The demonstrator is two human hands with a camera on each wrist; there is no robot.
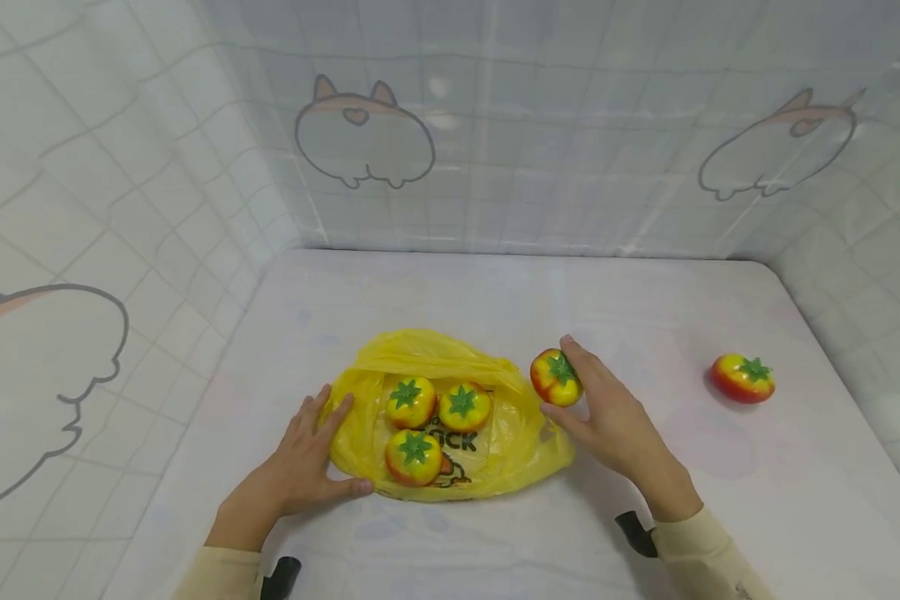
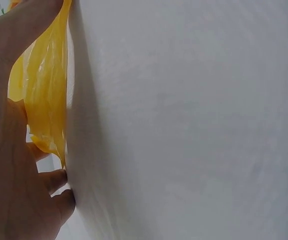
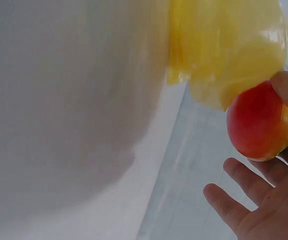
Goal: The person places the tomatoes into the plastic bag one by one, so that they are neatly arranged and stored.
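Observation:
A yellow plastic bag (image 1: pixel 521 475) with dark print lies on the table, its mouth spread toward the front. Grouped on it, within its opening, are three red-and-yellow tomatoes with green star-shaped tops: one tomato (image 1: pixel 411 403) at back left, another tomato (image 1: pixel 465 407) to its right, a third tomato (image 1: pixel 413 458) in front. My left hand (image 1: pixel 300 467) rests at the bag's left edge, fingers and thumb spread and touching it. Beside the bag's right edge, my right hand (image 1: pixel 607 408) pinches another tomato (image 3: pixel 259 122) between thumb and fingers, other fingers extended.
One more tomato (image 1: pixel 742 379) lies on its side at the right of the white-covered table (image 1: pixel 465 292). Pale tiled-pattern walls (image 1: pixel 540 150) with cartoon dog drawings enclose the table at the back and sides.

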